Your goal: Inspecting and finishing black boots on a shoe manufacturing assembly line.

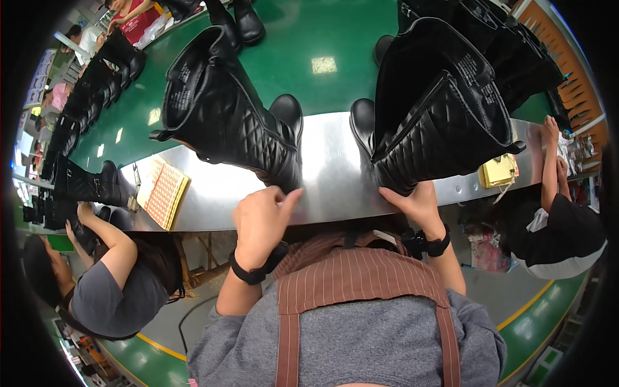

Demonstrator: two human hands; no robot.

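Observation:
Two tall black quilted boots stand on the metal ledge in front of me, shafts leaning outward and toes pointing away. My left hand (261, 216) is at the heel of the left boot (242, 122), its thumb on the right side and its other fingers partly hidden. Around the heel of the right boot (438, 129), my right hand (416, 206) is closed, thumb on the inner side and fingers on the outer side. An open zip runs down the right boot's shaft. Printed marks show on both boots' pale-lettered linings.
A sheet of orange stickers (164, 190) lies on the metal ledge (335, 145) at left, a yellow pad (500, 171) at right. Beyond is a green conveyor belt (316, 71) with more black boots (500, 45). Co-workers sit on both sides, one at left (122, 277) handling a boot.

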